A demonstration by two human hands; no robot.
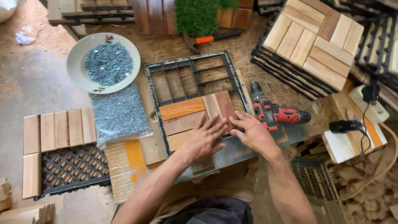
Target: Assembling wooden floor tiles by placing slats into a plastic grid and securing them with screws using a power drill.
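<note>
Hands w/ slats on black plastic grid frame (188,68), the landmark for all below. Left hand (204,140): flat, fingers spread, palm down on horizontal wood slats (182,120) laid across frame's near half; grips nothing. Right hand (251,132): open, fingers extended, tips touching lower end of two upright slats (220,105) at frame's near-right part; pressing, not closed round them. Upright slats: long axis runs away from person, just ahead of right fingertips, so right hand is nearer; left lies beside them on horizontal pieces, whose long axis runs left-right. Far half of frame: bare, open slots. Red cordless drill (275,113): just right of frame, bit pointing away. Plate of screws (103,62): far-left of frame. Clear bag of screws (119,113): touching frame's left edge. Half-slatted tile (62,149): well left. Hammer w/ orange grip (209,38): beyond frame's far edge, near green turf piece (195,15). Stack of finished wood tiles (309,45): far-right. Charger & cable (346,125): right, past drill.
</note>
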